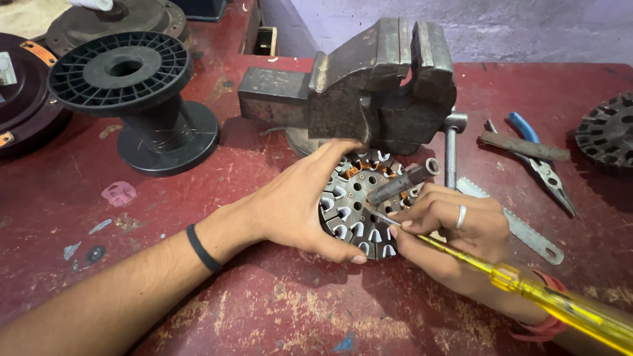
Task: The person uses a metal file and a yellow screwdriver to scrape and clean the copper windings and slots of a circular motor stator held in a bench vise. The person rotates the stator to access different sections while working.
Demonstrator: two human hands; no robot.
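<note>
A round slotted metal stator with white slot liners and some copper winding lies on the red worktable, a steel shaft sticking out of its centre. My left hand grips the stator's left rim, thumb under its near edge. My right hand, wearing a ring, holds a screwdriver with a clear yellow handle; its metal tip touches the stator's face near the right slots.
A heavy grey bench vise stands just behind the stator, its handle hanging down. An empty black spool is at the left. Blue-handled pliers, a hacksaw blade and another stator lie at the right.
</note>
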